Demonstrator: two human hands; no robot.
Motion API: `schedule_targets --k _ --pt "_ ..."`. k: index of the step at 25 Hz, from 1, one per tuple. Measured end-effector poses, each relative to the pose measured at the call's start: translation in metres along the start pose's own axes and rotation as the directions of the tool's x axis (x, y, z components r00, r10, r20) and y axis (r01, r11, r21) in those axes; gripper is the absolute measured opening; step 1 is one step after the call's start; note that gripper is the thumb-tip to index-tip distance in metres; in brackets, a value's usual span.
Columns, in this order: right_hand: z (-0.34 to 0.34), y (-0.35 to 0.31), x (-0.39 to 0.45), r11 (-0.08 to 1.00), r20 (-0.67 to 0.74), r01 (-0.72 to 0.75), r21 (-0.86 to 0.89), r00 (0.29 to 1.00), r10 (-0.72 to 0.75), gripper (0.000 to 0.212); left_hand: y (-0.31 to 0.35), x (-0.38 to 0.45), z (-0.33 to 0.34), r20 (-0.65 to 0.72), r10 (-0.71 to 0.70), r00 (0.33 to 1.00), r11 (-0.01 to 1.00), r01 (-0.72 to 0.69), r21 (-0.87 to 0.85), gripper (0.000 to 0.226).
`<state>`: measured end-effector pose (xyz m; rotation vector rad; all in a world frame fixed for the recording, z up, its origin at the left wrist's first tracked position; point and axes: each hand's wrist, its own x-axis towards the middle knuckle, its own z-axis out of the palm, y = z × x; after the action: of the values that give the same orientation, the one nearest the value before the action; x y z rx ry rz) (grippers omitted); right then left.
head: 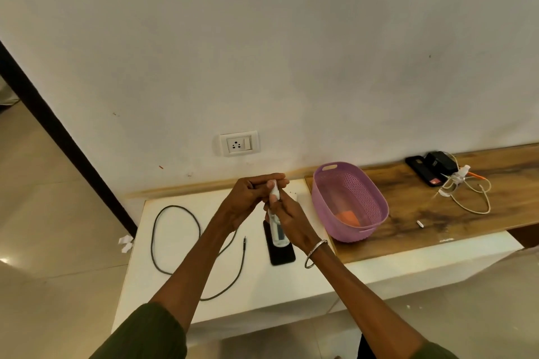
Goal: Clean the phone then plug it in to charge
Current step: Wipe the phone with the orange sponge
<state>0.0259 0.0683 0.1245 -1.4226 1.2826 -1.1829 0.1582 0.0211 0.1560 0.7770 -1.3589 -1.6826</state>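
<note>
A clear spray bottle (276,230) with a white top is held upright above a black phone (281,252) that lies flat on the white table (262,285). My right hand (287,217) grips the bottle's body. My left hand (253,195) pinches the white cap at its top. A dark charging cable (175,239) lies looped on the table to the left, its plug end beside the phone. A white wall socket (239,143) sits on the wall above the table.
A purple perforated basket (350,204) holding an orange cloth (348,217) stands right of the phone on a wooden counter (437,213). Further right lie another phone (420,173), a black adapter (440,162), a small bottle and a white cable (472,198).
</note>
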Motion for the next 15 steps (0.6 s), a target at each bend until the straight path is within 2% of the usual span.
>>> schedule_targets --k 2,4,7,11,15 --pt "-0.022 0.004 0.004 0.999 0.003 0.035 -0.033 0.999 -0.035 0.025 -0.014 0.003 0.0 -0.059 -0.003 0.998 1.0 0.001 -0.024 0.048" --pt "-0.047 0.004 0.014 0.994 -0.069 0.07 -0.079 0.995 -0.075 0.017 -0.029 0.003 -0.006 -0.102 -0.042 0.994 0.998 0.038 -0.041 0.047" --pt "-0.084 0.001 0.039 0.968 -0.158 0.115 -0.221 0.976 -0.152 0.019 -0.05 0.001 -0.017 -0.162 -0.125 0.979 0.992 0.12 -0.043 0.041" --pt "-0.127 0.013 0.076 0.952 -0.27 0.103 -0.288 0.945 -0.184 0.02 -0.073 0.002 -0.03 -0.255 -0.17 0.952 0.977 0.196 0.079 0.027" --pt "-0.157 0.044 0.106 0.961 -0.327 0.027 -0.276 0.938 -0.12 0.017 -0.095 0.002 -0.037 -0.315 -0.216 0.924 0.929 0.294 0.224 0.022"
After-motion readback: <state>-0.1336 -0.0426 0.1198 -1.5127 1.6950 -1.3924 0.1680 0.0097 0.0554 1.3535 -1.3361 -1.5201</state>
